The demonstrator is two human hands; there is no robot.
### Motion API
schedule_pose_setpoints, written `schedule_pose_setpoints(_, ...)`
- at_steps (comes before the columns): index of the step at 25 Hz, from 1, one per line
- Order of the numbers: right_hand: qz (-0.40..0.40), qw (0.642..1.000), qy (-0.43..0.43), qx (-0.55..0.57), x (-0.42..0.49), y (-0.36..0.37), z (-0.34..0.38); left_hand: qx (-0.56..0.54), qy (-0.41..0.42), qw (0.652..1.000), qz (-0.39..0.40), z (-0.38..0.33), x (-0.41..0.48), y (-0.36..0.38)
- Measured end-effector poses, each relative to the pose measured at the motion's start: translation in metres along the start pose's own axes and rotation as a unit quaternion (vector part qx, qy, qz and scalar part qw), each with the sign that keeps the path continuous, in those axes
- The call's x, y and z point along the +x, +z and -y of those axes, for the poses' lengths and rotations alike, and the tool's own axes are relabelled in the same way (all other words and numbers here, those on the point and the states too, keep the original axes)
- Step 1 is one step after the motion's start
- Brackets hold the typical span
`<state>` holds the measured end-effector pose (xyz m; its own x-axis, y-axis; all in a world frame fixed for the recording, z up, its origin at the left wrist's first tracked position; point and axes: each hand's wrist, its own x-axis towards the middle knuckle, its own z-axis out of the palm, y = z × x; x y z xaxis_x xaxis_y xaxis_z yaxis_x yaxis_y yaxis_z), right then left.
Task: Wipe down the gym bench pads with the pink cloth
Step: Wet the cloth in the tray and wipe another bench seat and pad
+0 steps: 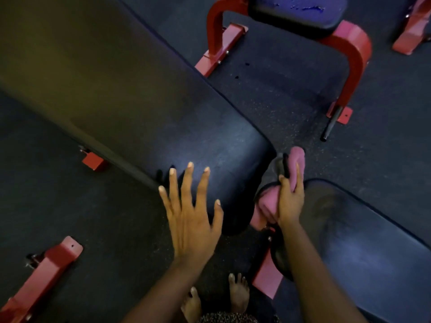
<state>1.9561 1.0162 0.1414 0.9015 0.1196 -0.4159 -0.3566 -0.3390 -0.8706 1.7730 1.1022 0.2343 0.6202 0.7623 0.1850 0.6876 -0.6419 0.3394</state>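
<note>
Bracing on long pad (116, 89), left hand (191, 220) lies flat with fingers straight and spread, holding nothing. Right hand (290, 201) grips bunched pink cloth (265, 206) in gap between long pad and seat pad (363, 241). Risk: cloth snagging on hardware likely down there, or wiping missing pad edges. Gap dark and blurred; what cloth presses against unclear.
</note>
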Motion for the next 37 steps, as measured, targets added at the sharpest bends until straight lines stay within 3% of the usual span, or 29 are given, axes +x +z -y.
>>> schedule_pose_setpoints(3, 0.064, 0.994, -0.065, -0.054, 0.040, 0.013, 0.015, 0.073, 0.182, 0.978, 0.069, 0.009, 0.035, 0.013)
schedule_pose_setpoints(5, 0.092, 0.990, -0.084, -0.062, 0.058, 0.018, 0.012, 0.170, 0.299, 0.930, 0.132, 0.022, 0.065, 0.032)
schedule_pose_setpoints(7, 0.101, 0.993, -0.044, -0.048, 0.067, 0.018, 0.007, 0.241, 0.348, 0.888, 0.178, 0.030, 0.084, 0.046)
schedule_pose_setpoints(10, 0.079, 0.997, 0.001, -0.005, 0.043, 0.019, -0.007, 0.251, 0.364, 0.884, 0.154, 0.033, 0.082, 0.052)
schedule_pose_setpoints(27, -0.070, 0.996, -0.016, 0.057, -0.124, 0.040, -0.064, 0.214, 0.368, 0.897, 0.115, 0.035, 0.082, 0.048)
schedule_pose_setpoints(29, -0.077, 0.995, -0.032, 0.056, -0.134, 0.042, -0.065, 0.115, 0.338, 0.929, 0.093, 0.038, 0.073, 0.041)
schedule_pose_setpoints(31, -0.071, 0.995, -0.069, 0.008, -0.142, 0.044, -0.066, -0.019, 0.255, 0.963, 0.078, 0.053, 0.044, 0.027)
schedule_pose_setpoints(34, -0.051, 0.987, -0.120, -0.094, -0.165, 0.044, -0.076, -0.141, 0.131, 0.981, 0.036, 0.074, -0.022, 0.004)
schedule_pose_setpoints(36, -0.018, 0.970, -0.170, -0.172, -0.176, 0.043, -0.088, -0.280, -0.037, 0.959, -0.008, 0.074, -0.048, -0.004)
schedule_pose_setpoints(37, -0.001, 0.948, -0.226, -0.226, -0.177, 0.042, -0.091, -0.389, -0.169, 0.905, -0.017, 0.069, -0.047, -0.007)
